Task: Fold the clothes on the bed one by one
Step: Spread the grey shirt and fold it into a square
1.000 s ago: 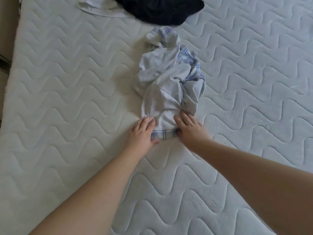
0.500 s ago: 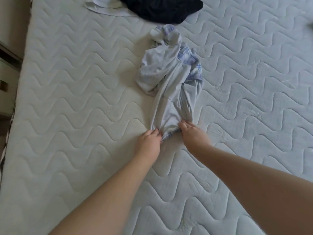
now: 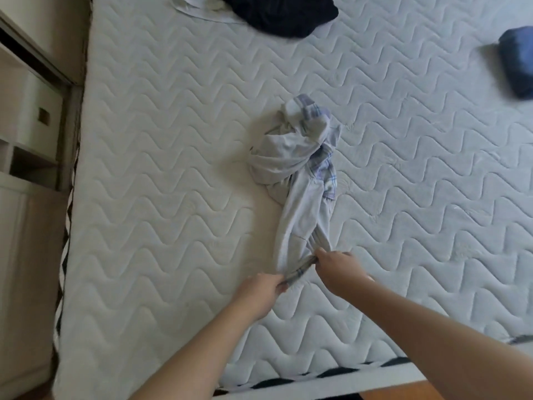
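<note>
the pale grey garment (image 3: 300, 197) with blue plaid trim lies near the middle of the mattress (image 3: 161, 174). its long axis runs from the near edge of the bed toward the far side, tilted slightly to the right at the far end. the near end is drawn out narrow and straight; the far end is a crumpled bunch, with a plaid cuff or band uppermost at its far tip. the garment type cannot be told.

the left hand (image 3: 259, 294) pinches the near plaid hem at its left corner, fingers curled round the fabric. the right hand (image 3: 339, 269) grips the same hem at its right corner, fingers likewise curled. the two hands sit close together, with the hem stretched as a short band between them and lifted just off the surface.

the mattress is white, quilted in a repeating wave pattern, with a black-and-white patterned border along its left and near edges. a dark navy garment (image 3: 282, 13) lies at the far edge, overlapping a white garment (image 3: 199, 8) beside it on the left. a folded dark blue item (image 3: 517, 63) rests well apart at the far right.

left of the bed stands light-coloured cabinet furniture (image 3: 26, 140) with open shelf compartments. a strip of wooden floor (image 3: 392, 392) shows below the near edge.
</note>
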`<state>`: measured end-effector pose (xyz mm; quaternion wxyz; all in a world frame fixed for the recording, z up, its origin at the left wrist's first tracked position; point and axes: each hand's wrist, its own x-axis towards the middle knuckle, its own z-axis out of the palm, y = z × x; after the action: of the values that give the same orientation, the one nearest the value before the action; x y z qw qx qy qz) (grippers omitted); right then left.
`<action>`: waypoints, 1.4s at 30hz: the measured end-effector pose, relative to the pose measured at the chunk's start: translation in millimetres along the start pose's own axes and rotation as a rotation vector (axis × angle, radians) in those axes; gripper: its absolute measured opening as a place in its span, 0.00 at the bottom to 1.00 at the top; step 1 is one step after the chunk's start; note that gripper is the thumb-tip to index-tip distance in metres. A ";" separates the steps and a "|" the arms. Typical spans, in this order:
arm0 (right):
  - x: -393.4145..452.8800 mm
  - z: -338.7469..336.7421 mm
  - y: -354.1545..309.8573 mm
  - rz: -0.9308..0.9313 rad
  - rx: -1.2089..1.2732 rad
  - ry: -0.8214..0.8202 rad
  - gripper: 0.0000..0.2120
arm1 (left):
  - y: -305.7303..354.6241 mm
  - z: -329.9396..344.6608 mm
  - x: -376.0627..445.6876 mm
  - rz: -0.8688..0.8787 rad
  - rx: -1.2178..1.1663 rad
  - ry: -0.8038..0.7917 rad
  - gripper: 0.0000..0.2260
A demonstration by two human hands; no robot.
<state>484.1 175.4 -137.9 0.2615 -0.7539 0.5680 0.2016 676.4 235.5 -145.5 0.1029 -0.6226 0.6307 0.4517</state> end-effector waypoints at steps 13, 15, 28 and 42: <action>-175.6 -89.4 -58.6 0.253 1.422 0.066 0.09 | 78.3 -99.2 -188.9 0.323 -0.609 0.377 0.05; -184.7 -91.2 -61.7 0.365 1.664 -0.027 0.13 | 84.1 -112.8 -211.8 0.374 -0.590 0.391 0.10; -170.3 -131.9 -126.9 0.363 1.424 -0.048 0.09 | 113.3 -160.5 -304.2 0.641 -0.404 0.404 0.13; -254.4 -308.1 -125.1 -0.165 1.765 0.302 0.10 | 88.2 -196.3 -285.5 0.600 -0.359 0.360 0.19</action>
<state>536.9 201.7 276.7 0.6819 -0.3357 0.4885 -0.4286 742.0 280.0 203.1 -0.2563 -0.4879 0.7037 0.4485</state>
